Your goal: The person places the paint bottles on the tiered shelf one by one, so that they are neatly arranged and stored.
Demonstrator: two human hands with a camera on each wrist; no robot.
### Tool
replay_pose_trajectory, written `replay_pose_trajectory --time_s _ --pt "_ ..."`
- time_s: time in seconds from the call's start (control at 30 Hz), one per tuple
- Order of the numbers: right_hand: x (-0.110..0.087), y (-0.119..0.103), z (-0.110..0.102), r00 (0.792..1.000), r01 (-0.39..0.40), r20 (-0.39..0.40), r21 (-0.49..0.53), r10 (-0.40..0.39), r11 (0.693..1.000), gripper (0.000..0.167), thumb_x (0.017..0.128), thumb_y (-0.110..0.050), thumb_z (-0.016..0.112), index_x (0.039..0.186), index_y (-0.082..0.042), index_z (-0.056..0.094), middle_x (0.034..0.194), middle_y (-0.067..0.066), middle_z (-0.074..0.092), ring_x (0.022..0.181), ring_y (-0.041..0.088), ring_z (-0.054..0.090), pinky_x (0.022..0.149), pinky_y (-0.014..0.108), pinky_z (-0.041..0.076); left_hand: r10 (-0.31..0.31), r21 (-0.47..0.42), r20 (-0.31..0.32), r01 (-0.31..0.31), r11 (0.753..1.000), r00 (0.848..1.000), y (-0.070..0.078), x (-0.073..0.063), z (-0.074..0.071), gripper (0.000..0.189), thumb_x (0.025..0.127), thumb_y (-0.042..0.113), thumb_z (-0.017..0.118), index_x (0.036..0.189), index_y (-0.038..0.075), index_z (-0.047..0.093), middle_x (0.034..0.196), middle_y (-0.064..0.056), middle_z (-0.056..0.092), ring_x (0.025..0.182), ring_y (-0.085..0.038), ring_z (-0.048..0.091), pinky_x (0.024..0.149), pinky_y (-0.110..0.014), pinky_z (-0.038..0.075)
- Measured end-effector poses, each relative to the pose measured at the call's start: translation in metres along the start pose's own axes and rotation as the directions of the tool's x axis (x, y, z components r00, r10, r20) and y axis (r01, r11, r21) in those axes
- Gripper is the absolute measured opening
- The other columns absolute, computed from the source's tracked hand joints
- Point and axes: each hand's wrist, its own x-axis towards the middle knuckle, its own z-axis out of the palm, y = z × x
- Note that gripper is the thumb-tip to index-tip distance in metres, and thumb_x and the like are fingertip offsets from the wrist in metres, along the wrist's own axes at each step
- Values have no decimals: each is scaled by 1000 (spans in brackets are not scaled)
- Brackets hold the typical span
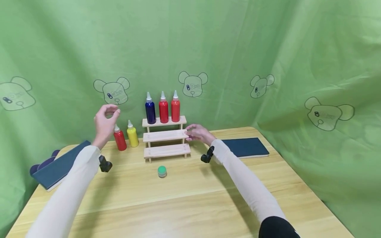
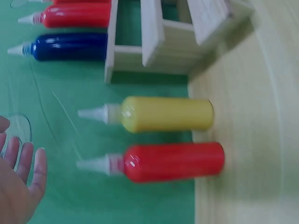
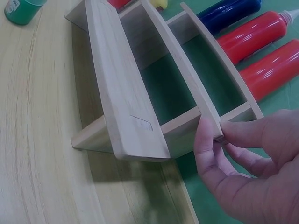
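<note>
My right hand (image 1: 200, 134) pinches the right end of the middle tier of a three-step wooden stand (image 1: 166, 150); thumb and fingers meet at its corner in the right wrist view. A dark blue bottle (image 1: 150, 111), a red bottle (image 1: 163, 111) and an orange-red bottle (image 1: 175, 111), all with white nozzle caps, stand on the top tier. My left hand (image 1: 104, 125) is raised with its fingers loosely curved around nothing. Below and beside it, a second red bottle (image 2: 175, 162) and a yellow bottle (image 2: 168, 114) stand upright on the table.
A small green-lidded jar (image 1: 162, 171) sits in front of the stand. One dark blue book (image 1: 246, 147) lies at the right; another (image 1: 63, 165) is at the left over purple rounded shapes (image 1: 44, 162). A green curtain (image 1: 220, 59) hangs behind the wooden table (image 1: 178, 205).
</note>
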Motion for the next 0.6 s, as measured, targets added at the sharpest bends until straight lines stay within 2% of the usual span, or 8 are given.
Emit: replay_pose_trajectory --time_s 0.1,0.17,0.3,0.43,0.6 --pt "-1 -1 0 1000 -8 0 1 8 1000 44 100 7 59 142 7 47 102 11 58 75 15 61 75 21 61 -22 14 -14 23 1000 1000 -8 -4 -8 35 104 20 65 133 0 61 119 -3 66 104 -1 55 109 -37 49" --pt "0 -3 -1 1000 -5 0 1 5 1000 44 100 8 59 143 7 46 102 11 58 75 15 60 74 21 61 -39 22 -17 39 999 999 -13 -6 -13 38 105 22 64 134 -1 59 120 -3 64 105 -2 54 111 -41 47" --pt "2 -6 -3 1000 13 -2 8 -13 1000 44 100 9 58 142 8 47 102 12 58 75 15 61 75 22 61 -81 40 9 80 996 997 -24 -10 -21 49 105 31 63 141 0 52 133 -13 60 115 -11 53 115 -46 43" --pt "3 -3 -3 1000 17 1 8 -17 1000 43 99 7 60 141 7 48 101 12 59 76 16 62 79 24 62 -130 83 62 125 989 990 -43 -16 -26 62 104 40 65 147 -1 46 145 -23 55 128 -27 52 117 -52 41" --pt "2 1 -2 1000 -6 11 0 6 1000 44 100 6 61 142 6 48 102 11 60 78 17 63 79 24 61 -174 119 117 160 980 978 -66 -26 -26 67 102 37 70 149 -3 43 147 -26 53 135 -38 51 116 -54 42"
